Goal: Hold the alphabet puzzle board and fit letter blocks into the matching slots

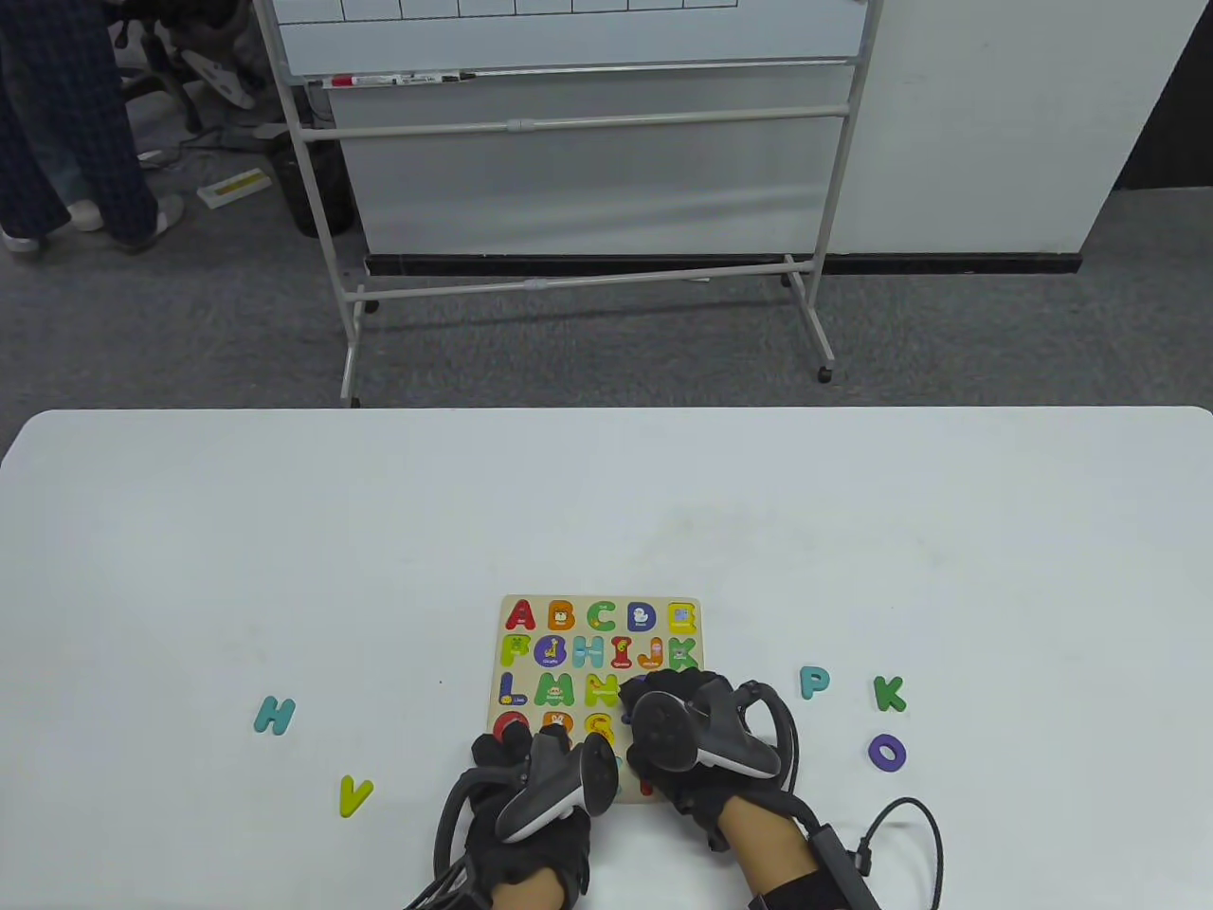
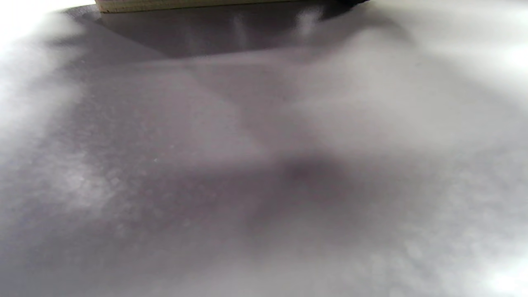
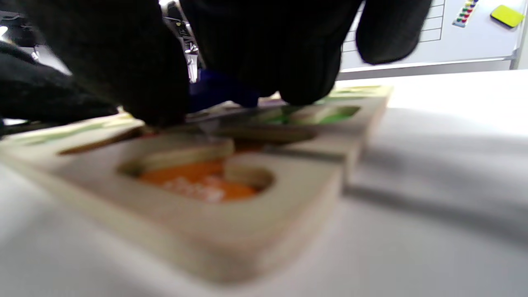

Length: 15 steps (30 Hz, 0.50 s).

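The wooden alphabet puzzle board [image 1: 599, 600] lies near the table's front edge with many coloured letters seated in it. My left hand [image 1: 502, 746] rests on the board's near-left corner and holds it down. The board's edge shows at the top of the left wrist view [image 2: 185, 5]. My right hand [image 1: 656, 688] is over the board's right side. In the right wrist view its fingers [image 3: 136, 82] pinch a dark blue letter block [image 3: 218, 93] down against the board [image 3: 288, 185]. An empty orange-bottomed slot [image 3: 198, 181] lies just in front.
Loose letters lie on the white table: a teal H [image 1: 274, 715] and a yellow-green V [image 1: 354, 795] at the left, a teal P [image 1: 814, 681], a green K [image 1: 889, 693] and a purple O [image 1: 887, 753] at the right. A whiteboard stand [image 1: 588, 123] is beyond the table.
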Each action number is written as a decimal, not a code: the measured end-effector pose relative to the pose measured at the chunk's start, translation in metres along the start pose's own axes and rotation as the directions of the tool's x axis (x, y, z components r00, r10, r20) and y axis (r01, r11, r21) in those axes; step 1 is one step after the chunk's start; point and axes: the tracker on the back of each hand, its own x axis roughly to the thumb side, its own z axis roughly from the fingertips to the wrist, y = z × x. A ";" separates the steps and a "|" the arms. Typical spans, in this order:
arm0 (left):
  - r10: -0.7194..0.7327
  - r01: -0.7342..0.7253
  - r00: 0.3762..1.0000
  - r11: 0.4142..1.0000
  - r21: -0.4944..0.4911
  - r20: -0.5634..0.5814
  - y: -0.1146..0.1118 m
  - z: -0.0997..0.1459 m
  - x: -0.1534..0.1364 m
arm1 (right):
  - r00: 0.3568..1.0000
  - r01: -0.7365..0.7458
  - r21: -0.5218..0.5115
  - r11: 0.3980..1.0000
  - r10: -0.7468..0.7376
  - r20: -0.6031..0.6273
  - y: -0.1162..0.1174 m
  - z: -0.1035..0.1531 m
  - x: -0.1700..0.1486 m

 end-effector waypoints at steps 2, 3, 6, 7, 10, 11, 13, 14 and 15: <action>-0.002 0.002 1.000 1.000 -0.001 0.000 0.000 0.000 0.000 | 1.000 0.007 0.007 1.000 -0.007 0.000 0.000 0.000 0.000; -0.005 0.005 1.000 1.000 -0.002 0.000 0.000 0.000 0.000 | 1.000 0.011 0.008 1.000 -0.011 0.002 0.000 0.000 -0.001; -0.004 0.004 1.000 1.000 -0.003 0.000 0.000 0.000 0.000 | 1.000 0.023 0.016 1.000 -0.022 -0.003 0.001 -0.001 -0.002; -0.003 0.003 1.000 1.000 -0.005 0.002 0.000 0.000 0.000 | 1.000 0.027 0.020 0.999 -0.027 -0.007 0.001 -0.001 -0.002; 0.004 -0.004 1.000 1.000 -0.010 0.003 0.000 0.000 0.000 | 0.999 0.040 0.031 0.999 -0.040 -0.012 0.001 -0.001 -0.002; 0.003 -0.003 1.000 1.000 -0.011 0.002 0.000 0.000 0.001 | 0.999 0.041 0.031 0.999 -0.041 -0.011 0.001 -0.001 -0.002; 0.002 -0.002 1.000 1.000 -0.011 0.002 0.000 0.000 0.001 | 0.999 0.043 0.031 0.999 -0.043 -0.009 0.001 -0.001 -0.003; 0.003 -0.002 1.000 1.000 -0.012 0.002 0.000 0.000 0.001 | 0.999 0.045 0.031 0.999 -0.045 -0.008 0.001 -0.001 -0.003; 0.003 -0.003 1.000 1.000 -0.011 0.002 0.000 0.000 0.001 | 0.999 0.046 0.028 0.999 -0.046 -0.008 0.001 -0.001 -0.003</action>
